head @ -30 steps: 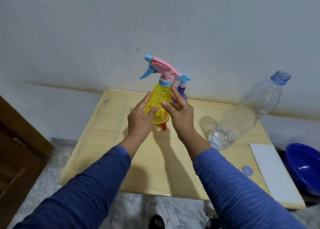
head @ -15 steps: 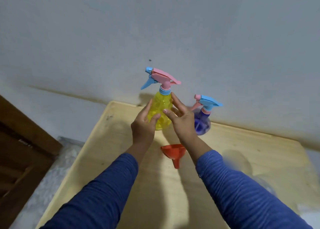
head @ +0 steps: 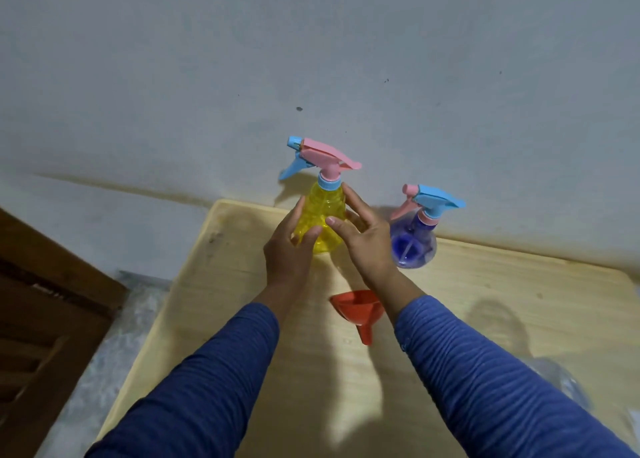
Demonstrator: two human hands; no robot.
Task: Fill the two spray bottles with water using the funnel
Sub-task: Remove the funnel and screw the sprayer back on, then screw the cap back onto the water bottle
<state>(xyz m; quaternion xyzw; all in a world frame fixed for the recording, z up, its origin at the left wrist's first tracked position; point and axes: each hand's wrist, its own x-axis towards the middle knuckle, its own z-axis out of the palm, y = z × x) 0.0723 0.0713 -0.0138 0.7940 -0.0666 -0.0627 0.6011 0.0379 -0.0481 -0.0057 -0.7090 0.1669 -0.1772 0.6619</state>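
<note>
**Both hands on the yellow spray bottle**

Both hands frame the yellow spray bottle (head: 322, 220), held upright above the far left part of the wooden surface (head: 485, 301). On its left side, the left hand (head: 289, 249) has fingers reaching up the bottle and its thumb laid across the front of the yellow body. From the other side, the right hand (head: 367, 239) touches the bottle with nearly straight fingers, the forefinger reaching toward the blue collar under the pink trigger head and the thumb tip on the front. Whether the bottle's base touches the surface cannot be told; the hands cover it.

Just to the right, near the wall (head: 311, 59), the purple spray bottle (head: 414, 242) stands upright on the surface, its blue trigger head still screwed on. Between the two blue sleeves, nearer the person, the red funnel (head: 358, 310) lies on its side, its spout pointing toward the person and partly tucked behind the right wrist. At the lower right edge, a blurred clear plastic bottle (head: 568, 385) shows only in part.
</note>
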